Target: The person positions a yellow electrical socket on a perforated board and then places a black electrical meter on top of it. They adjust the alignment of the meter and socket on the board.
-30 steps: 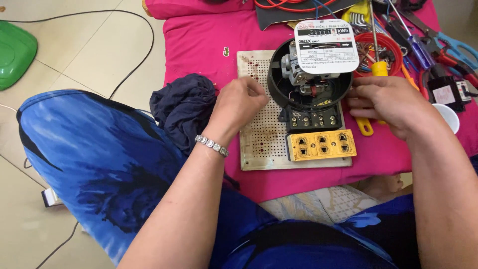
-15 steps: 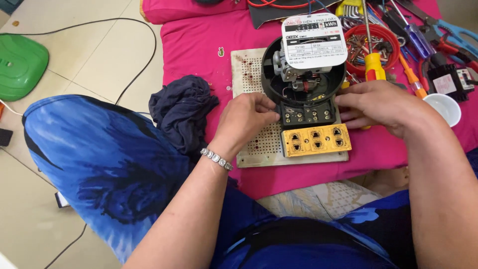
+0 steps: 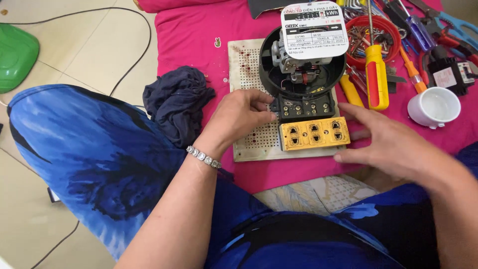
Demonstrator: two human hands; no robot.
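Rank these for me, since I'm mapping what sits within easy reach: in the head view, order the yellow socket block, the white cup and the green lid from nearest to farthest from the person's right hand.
From the right hand:
1. Yellow socket block, just left of its fingertips.
2. White cup, up and to the right on the pink cloth.
3. Green lid, far left on the floor.

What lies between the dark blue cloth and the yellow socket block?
In the head view, the left hand lies between the dark blue cloth and the yellow socket block, resting on the perforated white board.

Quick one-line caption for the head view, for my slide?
Left hand touches the black meter base on a perforated board; right hand hovers open beside the yellow socket block.
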